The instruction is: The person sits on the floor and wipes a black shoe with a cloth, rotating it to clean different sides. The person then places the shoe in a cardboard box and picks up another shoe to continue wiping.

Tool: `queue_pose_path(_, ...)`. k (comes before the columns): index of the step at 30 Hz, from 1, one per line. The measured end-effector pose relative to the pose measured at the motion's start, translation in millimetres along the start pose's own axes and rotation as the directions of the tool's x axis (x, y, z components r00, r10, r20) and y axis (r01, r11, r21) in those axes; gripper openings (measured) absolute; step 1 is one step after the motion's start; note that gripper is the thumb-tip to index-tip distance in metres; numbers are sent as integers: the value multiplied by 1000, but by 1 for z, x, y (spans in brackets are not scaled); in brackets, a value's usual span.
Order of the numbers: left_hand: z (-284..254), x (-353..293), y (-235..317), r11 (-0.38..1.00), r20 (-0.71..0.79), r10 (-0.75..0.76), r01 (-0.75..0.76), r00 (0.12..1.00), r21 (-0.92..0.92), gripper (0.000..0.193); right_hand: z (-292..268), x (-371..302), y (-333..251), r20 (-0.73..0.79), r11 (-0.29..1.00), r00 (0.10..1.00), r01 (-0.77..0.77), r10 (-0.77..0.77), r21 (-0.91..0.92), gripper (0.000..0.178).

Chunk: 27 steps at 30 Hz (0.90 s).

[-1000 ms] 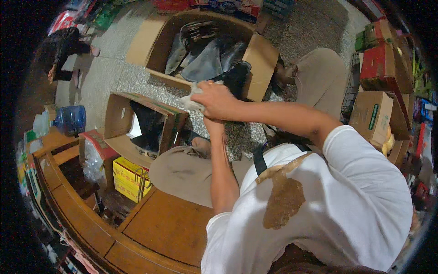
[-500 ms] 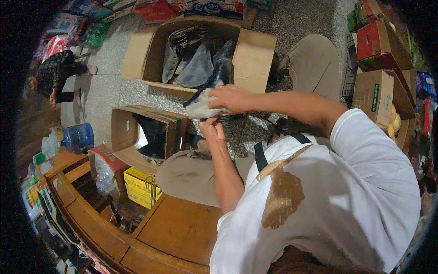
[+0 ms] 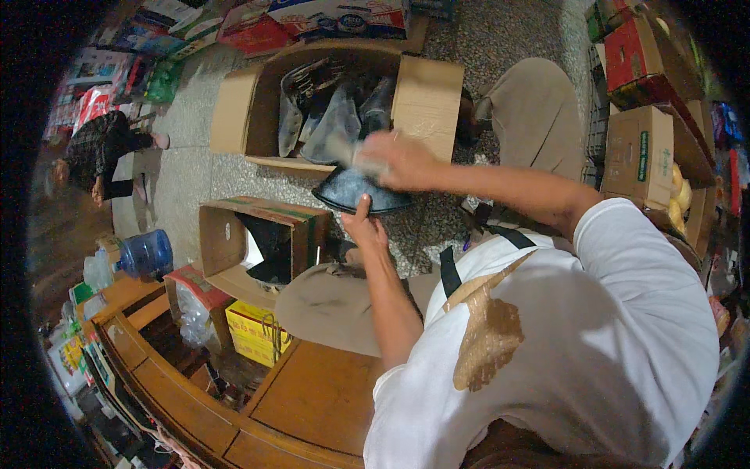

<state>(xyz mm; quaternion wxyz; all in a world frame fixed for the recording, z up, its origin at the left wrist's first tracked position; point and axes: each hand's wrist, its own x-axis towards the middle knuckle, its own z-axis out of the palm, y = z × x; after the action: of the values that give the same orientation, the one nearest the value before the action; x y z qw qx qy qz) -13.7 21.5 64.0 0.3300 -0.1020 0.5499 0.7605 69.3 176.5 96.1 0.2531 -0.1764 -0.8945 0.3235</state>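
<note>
My left hand (image 3: pixel 364 224) grips the near edge of a dark, plastic-wrapped bundle (image 3: pixel 355 191) held above the floor. My right hand (image 3: pixel 398 159) is blurred, closed over the bundle's top at its wrapping. Behind the hands stands a big open cardboard box (image 3: pixel 426 98) holding several more dark wrapped bundles (image 3: pixel 332 121). A smaller open cardboard box (image 3: pixel 226 238) with a dark bag inside sits to the left, close to my left knee (image 3: pixel 328 305).
A wooden chair frame (image 3: pixel 234 406) curves along the lower left, with a yellow box (image 3: pixel 254 332) and a blue water jug (image 3: pixel 144 252) near it. Stacked cartons (image 3: pixel 637 144) line the right side. Another person (image 3: pixel 101 152) sits at far left.
The dark bundle has come out of the big box toward me and lower. My left hand now holds its near edge, and my right hand has shifted onto its top.
</note>
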Motion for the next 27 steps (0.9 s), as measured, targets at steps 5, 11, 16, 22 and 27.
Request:
queue_pose_path(5,-2,-5,-7,999,-45,-33,33,998,-1,50,19,-15,12,422,896,864,389,-276,-211,42)
queue_pose_path(11,-2,-5,-14,989,34,42,-37,999,-144,54,-4,60,73,243,888,964,13,112,-460,25)
queue_pose_path(16,-14,-6,-27,998,-83,-59,57,995,-26,51,31,37,-1,456,866,890,213,20,-452,29)
queue_pose_path(22,-4,-15,-27,993,-59,-52,45,997,-111,60,10,64,54,442,774,897,286,-9,-565,16)
queue_pose_path(27,-6,-12,-43,996,-30,67,-68,997,-49,63,15,80,47,466,705,879,268,100,-656,17)
